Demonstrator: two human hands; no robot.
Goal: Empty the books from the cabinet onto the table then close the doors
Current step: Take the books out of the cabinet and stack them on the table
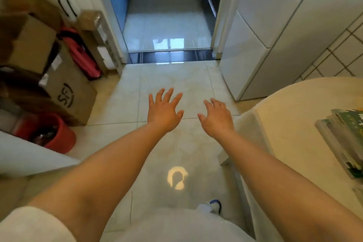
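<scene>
Left hand point(164, 111): fingers spread, empty, held out over the tiled floor point(121, 104). Right hand point(217, 117): fingers loosely spread, empty, just beside the bench point(290, 120) edge. Books point(342, 141): stacked on the bench at far right. Cardboard boxes point(64, 88) and red bucket point(59, 137): on the floor at left. White cabinet point(261, 51): beyond the bench, doors shut.

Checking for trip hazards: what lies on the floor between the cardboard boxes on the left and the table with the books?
In the head view, only bare tiled floor lies between the cardboard boxes and the table; both hands hover open above it.
</scene>
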